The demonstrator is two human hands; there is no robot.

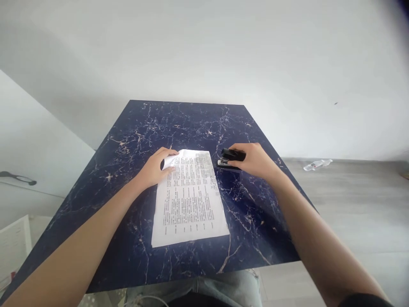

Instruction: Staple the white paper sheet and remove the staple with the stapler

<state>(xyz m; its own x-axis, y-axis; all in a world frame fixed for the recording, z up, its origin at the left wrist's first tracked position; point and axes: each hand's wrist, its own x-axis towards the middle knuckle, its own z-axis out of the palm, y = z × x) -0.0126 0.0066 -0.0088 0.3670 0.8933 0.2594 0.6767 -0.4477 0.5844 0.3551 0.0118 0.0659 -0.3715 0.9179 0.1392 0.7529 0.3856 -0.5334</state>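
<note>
A printed sheet of paper (190, 200) lies on the dark blue marble-patterned table (179, 123), its lines of small text running lengthwise. My left hand (155, 168) grips the sheet at its upper left corner, thumb on the printed face and fingers along the top edge, where the paper bends up a little. Whether more sheets lie underneath I cannot tell. To the right of the paper, my right hand (255, 160) is closed around a black stapler (228, 154). The stapler's jaw end points left at the sheet, a small gap apart from it. My palm hides its rear.
A white wall (204, 55) stands behind the table's far edge. On the grey floor to the right lies a clear plastic item (318, 164). At the left are a black strap-like object (17, 177) and a white box-like object (15, 243). My legs (230, 288) are under the near edge.
</note>
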